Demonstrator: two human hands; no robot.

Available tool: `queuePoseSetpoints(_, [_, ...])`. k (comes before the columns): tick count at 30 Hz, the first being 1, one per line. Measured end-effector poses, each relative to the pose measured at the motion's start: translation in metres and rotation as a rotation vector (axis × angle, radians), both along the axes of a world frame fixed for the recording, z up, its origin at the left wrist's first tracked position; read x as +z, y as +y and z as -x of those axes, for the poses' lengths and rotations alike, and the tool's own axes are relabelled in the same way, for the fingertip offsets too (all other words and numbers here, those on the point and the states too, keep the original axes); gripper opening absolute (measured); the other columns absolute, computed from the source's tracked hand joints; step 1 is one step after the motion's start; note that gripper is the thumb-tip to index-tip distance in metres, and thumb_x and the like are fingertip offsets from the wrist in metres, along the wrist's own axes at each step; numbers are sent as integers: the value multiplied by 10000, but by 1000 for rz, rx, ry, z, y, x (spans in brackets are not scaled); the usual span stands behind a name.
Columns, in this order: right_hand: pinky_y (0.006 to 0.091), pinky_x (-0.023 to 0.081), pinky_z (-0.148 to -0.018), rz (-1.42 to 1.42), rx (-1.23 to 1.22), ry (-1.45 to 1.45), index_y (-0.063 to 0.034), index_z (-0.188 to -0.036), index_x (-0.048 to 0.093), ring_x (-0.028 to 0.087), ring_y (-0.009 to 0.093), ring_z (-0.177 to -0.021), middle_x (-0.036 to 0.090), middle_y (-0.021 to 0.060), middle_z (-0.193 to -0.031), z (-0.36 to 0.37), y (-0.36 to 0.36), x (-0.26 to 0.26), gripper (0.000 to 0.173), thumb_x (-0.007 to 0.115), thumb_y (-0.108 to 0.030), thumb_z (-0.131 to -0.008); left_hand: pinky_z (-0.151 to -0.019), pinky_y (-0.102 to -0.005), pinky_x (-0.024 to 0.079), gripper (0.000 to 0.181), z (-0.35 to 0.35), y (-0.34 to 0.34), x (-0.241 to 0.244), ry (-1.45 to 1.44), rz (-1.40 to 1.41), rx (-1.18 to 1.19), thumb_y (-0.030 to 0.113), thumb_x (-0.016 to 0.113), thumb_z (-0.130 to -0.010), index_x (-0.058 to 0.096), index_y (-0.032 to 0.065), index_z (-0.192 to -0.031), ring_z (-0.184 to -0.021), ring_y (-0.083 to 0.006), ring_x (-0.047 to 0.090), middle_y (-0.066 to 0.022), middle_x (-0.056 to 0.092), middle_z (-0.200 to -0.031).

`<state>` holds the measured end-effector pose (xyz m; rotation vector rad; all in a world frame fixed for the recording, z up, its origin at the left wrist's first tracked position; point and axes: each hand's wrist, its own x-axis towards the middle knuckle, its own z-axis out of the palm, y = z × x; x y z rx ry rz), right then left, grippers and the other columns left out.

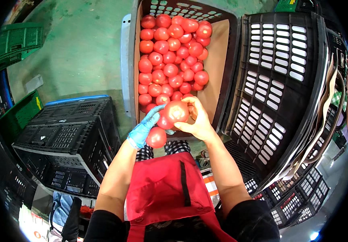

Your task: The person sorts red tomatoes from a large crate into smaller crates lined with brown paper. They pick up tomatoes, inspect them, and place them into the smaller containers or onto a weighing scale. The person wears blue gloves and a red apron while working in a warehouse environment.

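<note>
My left hand (143, 128), in a blue disposable glove, holds tomatoes over the near edge of a dark plastic crate (233, 63). One tomato (156, 137) lies by its wrist, another (164, 121) at its fingers. My bare right hand (198, 121) grips a larger tomato (176, 112), its stem end facing up; the blue-gloved fingertips are beside this fruit. Below the hands, many red tomatoes (170, 70) fill the left and middle of the crate, beside a brown cardboard lining (217, 57). The gloved palm is mostly hidden by the fruit.
A black slotted crate (278, 69) stands tilted at the right, with paper or card sheets (322, 112) along its outer side. Black folding crates (62, 133) stand at the left, near green crates (16, 42). A light blue plastic edge (126, 66) runs along the tomato crate's left side.
</note>
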<state>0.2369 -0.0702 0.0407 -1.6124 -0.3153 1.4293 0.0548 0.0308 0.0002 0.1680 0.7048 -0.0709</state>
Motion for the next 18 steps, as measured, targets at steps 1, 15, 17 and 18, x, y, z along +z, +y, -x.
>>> queuePoseSetpoints(1, [348, 442, -875, -18, 50, -65, -93, -1212, 425, 535, 179, -999, 496, 66, -1117, 1, 2, 9, 728, 838, -138, -614, -1027, -334, 389, 578, 2, 1, 4, 15, -63, -21, 366, 546, -934, 353, 97, -1407, -1236, -190, 452, -88, 426, -1382])
queuePoseSetpoints(15, [407, 345, -1049, -311, 356, -550, -27, -1340, 394, 407, 345, -1267, 409, 198, -1326, 29, -14, 183, 774, 781, -265, -713, -952, -397, 462, 617, 32, -9, 152, -140, -327, -167, 410, 557, -919, 349, 78, -1396, -1181, -228, 512, -100, 481, -1319])
queuePoseSetpoints(17, [393, 350, -1046, -317, 290, -510, -25, -1343, 393, 418, 332, -1256, 416, 192, -1322, 42, -27, 205, 767, 772, -261, -719, -887, -409, 506, 620, 35, -13, 184, -234, -283, -209, 442, 553, -911, 375, 70, -1373, -1075, -261, 582, -115, 517, -1268])
queuePoseSetpoints(18, [392, 350, -1045, -332, 288, -509, -24, -1346, 390, 422, 327, -1253, 416, 189, -1324, 47, -31, 214, 771, 769, -267, -721, -875, -407, 514, 629, 41, -15, 193, -249, -273, -232, 460, 549, -905, 382, 66, -1367, -1048, -274, 595, -121, 521, -1261])
